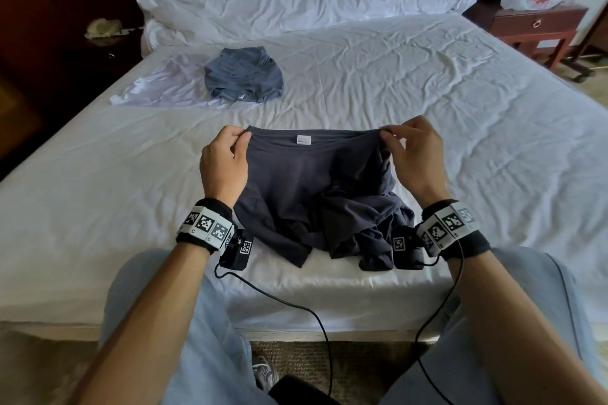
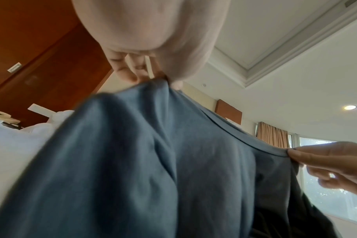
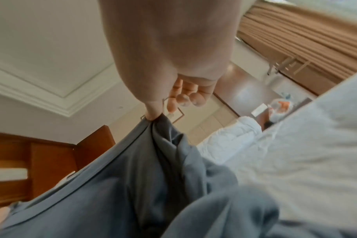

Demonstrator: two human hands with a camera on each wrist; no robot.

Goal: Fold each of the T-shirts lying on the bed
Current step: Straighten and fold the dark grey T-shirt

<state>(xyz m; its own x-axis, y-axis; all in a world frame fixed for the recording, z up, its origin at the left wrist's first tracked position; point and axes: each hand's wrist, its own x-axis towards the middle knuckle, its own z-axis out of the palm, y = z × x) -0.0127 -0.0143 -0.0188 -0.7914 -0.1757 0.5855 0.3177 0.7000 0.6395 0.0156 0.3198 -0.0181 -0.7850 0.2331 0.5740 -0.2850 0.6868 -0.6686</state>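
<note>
1. Forearms with marker-printed wristbands (image 1: 205,226) filled the lower frame, and beyond them the dark navy T-shirt (image 1: 296,187) lay at the near edge of the bed (image 1: 98,174), centre of frame.
2. Left hand (image 1: 223,163) pinched the collar edge at its left end between thumb and fingertips; right hand (image 1: 416,158) pinched the right end likewise, spare fingers loose.
3. Between the two grips the collar ran left to right, drawn level, with the label (image 1: 304,139) near the middle.
4. Below that line the body sagged toward the camera, bunched at lower right, so spreading probably came first.
5. Upper left lay a folded blue T-shirt (image 1: 243,77) upon a white garment (image 1: 158,89).
</note>
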